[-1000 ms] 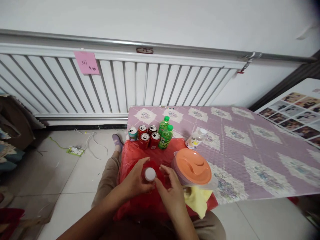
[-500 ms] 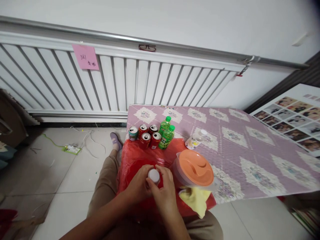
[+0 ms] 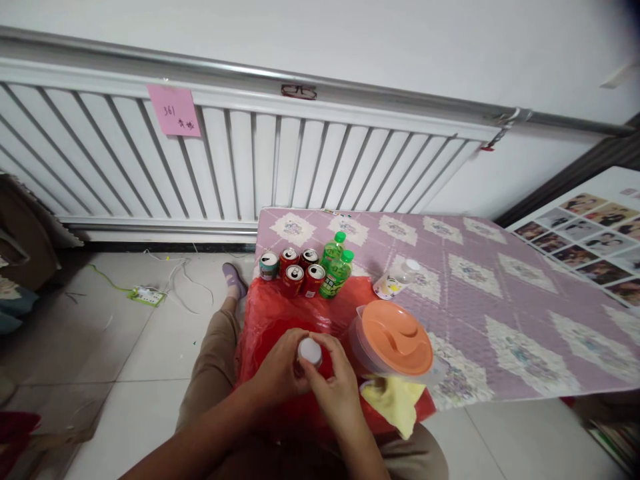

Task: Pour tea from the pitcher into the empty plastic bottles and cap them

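Note:
A bottle with a white cap is held upright between both hands over the red plastic sheet; its body is mostly hidden. My left hand wraps round it from the left. From the right, my right hand closes on it, thumb and fingers beside the cap. Right of the hands stands a clear pitcher with an orange lid, and a yellow cloth lies below it. Beyond the hands are several cans and two green bottles.
A clear bottle with a white cap lies on the patterned tablecloth behind the pitcher. The radiator runs along the wall. A power strip with cables is on the floor at left.
The view has shifted slightly, so the table items appear a little further right. Both hands remain around the capped bottle, with the right hand's fingers slightly shifted.

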Available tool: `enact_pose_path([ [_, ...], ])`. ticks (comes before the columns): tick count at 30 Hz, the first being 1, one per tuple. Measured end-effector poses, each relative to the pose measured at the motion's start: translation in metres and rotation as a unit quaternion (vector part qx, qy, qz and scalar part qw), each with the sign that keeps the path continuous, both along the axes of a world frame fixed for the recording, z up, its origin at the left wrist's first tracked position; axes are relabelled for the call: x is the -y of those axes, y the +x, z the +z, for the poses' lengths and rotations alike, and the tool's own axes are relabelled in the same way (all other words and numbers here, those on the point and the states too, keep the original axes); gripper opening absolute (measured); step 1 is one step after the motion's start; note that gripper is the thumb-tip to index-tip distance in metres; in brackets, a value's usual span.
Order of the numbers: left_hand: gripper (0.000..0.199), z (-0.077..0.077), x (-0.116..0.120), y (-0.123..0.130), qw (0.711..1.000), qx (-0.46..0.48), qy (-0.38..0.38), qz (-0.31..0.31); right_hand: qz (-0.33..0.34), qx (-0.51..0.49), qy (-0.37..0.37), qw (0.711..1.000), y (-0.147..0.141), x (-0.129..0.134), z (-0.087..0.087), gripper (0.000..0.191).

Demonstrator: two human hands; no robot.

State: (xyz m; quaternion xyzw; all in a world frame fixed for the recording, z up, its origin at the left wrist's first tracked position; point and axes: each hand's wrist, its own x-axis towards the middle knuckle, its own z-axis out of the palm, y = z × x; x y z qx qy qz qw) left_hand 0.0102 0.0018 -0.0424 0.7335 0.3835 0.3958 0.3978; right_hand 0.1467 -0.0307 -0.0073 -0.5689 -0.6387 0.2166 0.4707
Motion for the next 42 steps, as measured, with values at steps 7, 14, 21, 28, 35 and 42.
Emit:
enact_pose_path([
  [7, 0.059, -0.002, -0.001, 0.000, 1.000, 0.024, -0.012, -0.009, 0.050, -0.010, -0.001, 0.999, 0.003, 0.005, 0.001, 0.044],
  [14, 0.054, -0.004, 0.000, -0.001, 0.999, 0.005, -0.031, 0.000, -0.086, -0.039, -0.043, 0.995, -0.010, 0.005, -0.012, 0.059],
  [21, 0.058, -0.014, 0.000, 0.000, 1.000, 0.014, -0.014, 0.008, -0.062, 0.005, 0.053, 0.997, -0.008, 0.003, -0.013, 0.037],
  [28, 0.051, -0.011, 0.000, 0.001, 0.999, 0.028, -0.032, 0.005, -0.027, -0.023, 0.008, 0.999, -0.009, 0.007, -0.013, 0.051],
  [35, 0.064, -0.018, 0.000, 0.000, 1.000, 0.009, -0.013, 0.014, -0.082, -0.037, -0.011, 0.996, -0.012, 0.002, -0.016, 0.054],
  [42, 0.051, -0.011, 0.000, 0.001, 0.999, 0.049, -0.007, 0.000, -0.030, -0.015, 0.030, 0.999, -0.011, 0.006, -0.014, 0.047],
])
